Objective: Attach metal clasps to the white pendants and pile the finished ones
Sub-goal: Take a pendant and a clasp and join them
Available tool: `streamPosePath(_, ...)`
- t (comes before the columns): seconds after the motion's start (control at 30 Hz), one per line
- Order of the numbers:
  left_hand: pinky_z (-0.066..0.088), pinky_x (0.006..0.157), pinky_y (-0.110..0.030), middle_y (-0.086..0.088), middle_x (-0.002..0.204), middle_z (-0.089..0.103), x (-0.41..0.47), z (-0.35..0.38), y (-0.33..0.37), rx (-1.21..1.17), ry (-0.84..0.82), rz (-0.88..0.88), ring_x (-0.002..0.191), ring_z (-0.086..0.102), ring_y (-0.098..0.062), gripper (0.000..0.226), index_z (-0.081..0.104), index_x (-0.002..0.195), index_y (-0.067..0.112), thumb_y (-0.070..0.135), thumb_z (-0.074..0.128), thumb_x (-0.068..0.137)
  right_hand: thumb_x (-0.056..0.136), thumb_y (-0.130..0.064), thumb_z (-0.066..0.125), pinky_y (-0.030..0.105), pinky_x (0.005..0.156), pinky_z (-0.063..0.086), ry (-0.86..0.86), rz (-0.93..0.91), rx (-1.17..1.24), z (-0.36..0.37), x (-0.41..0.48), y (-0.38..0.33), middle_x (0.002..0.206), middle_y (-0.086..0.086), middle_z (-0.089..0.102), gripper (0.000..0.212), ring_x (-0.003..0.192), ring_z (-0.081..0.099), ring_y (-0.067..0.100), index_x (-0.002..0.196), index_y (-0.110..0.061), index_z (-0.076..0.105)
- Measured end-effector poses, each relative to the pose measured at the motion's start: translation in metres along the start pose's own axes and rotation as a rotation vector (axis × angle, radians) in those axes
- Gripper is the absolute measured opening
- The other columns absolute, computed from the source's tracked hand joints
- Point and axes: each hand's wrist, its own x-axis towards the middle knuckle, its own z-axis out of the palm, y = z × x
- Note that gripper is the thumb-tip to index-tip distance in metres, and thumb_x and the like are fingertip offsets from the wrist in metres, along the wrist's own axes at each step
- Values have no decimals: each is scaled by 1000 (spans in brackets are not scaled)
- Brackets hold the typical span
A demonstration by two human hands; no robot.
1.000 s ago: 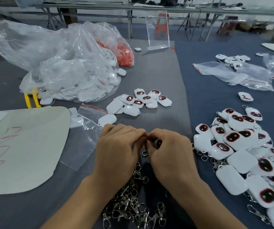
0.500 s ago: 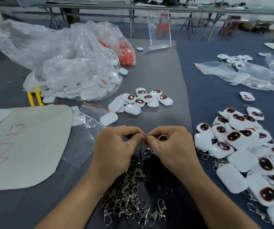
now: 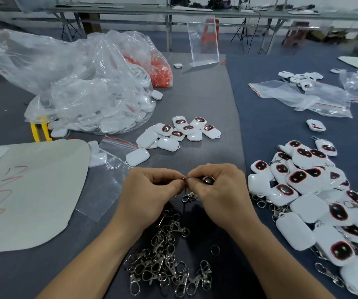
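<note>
My left hand point(image 3: 150, 190) and my right hand point(image 3: 219, 190) meet fingertip to fingertip above the grey mat. The right hand grips a white pendant point(image 3: 208, 180), of which only the dark oval face shows. Both hands pinch the ring of a metal clasp point(image 3: 188, 196) that hangs down between them. A heap of loose metal clasps point(image 3: 165, 262) lies under my wrists. A small group of bare pendants point(image 3: 180, 132) sits beyond my hands. A big pile of pendants with clasps point(image 3: 316, 197) fills the right side.
A large clear bag of white pendants point(image 3: 83, 91) with an orange-filled bag point(image 3: 160, 70) behind it stands at the back left. White card point(image 3: 29, 190) and zip bags point(image 3: 107, 171) lie left. More zip bags point(image 3: 299, 98) and an acrylic stand point(image 3: 204, 42) are further back.
My hands have lifted slightly off the clasp heap and the view has tilted, so more loose clasps show below. The pinch on pendant and clasp is kept.
</note>
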Motion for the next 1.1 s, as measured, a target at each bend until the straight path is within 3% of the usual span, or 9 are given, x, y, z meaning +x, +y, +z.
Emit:
streamPosePath(0.2,48,61,-14,-2,70,76,0,-5,2,-41,-90,-8,63,66,-5,27,82,75,21,-5,75,78,82,-4,78,25,64,52,-89,21,66,-5,4,1,67,-9,72,21,67,66,10,72,-23,80)
streamPosePath(0.4,44,65,-32,-20,72,74,1,-9,6,-71,-147,-92,64,58,-19,11,81,73,15,12,75,64,82,-3,79,18,61,48,-194,-30,67,-9,6,3,66,-11,70,22,61,62,2,71,-22,79)
streamPosePath(0.53,48,68,-31,-21,73,74,2,-14,8,-77,-181,-123,65,61,-19,20,82,73,13,-7,78,72,82,0,77,27,61,50,-237,-64,71,-11,7,4,67,-7,70,25,62,62,8,73,-24,78)
streamPosePath(0.67,48,68,-29,-26,76,73,3,-17,9,-70,-229,-129,69,60,-23,22,82,74,10,-11,75,74,82,1,77,33,66,52,-277,-83,92,-11,9,7,70,-6,71,23,69,66,16,76,-21,80)
streamPosePath(0.8,47,67,-30,-24,73,73,0,-14,10,-104,-190,-114,68,60,-23,14,80,69,13,4,75,62,82,3,75,35,63,51,-289,-98,146,-10,9,7,69,-4,70,21,66,64,17,78,-16,81)
streamPosePath(0.97,45,56,-19,-10,65,73,0,-14,9,-149,-149,-61,58,58,-12,11,80,66,18,9,75,61,82,8,74,27,61,42,-291,-94,242,-10,9,7,64,-7,65,23,59,56,7,75,-13,79)
streamPosePath(1.1,42,52,-21,-10,59,67,0,-14,8,-107,-187,-51,54,52,-15,10,78,65,14,7,74,60,83,9,74,36,63,48,-300,-133,194,-11,10,7,70,0,69,20,65,61,21,79,-9,81)
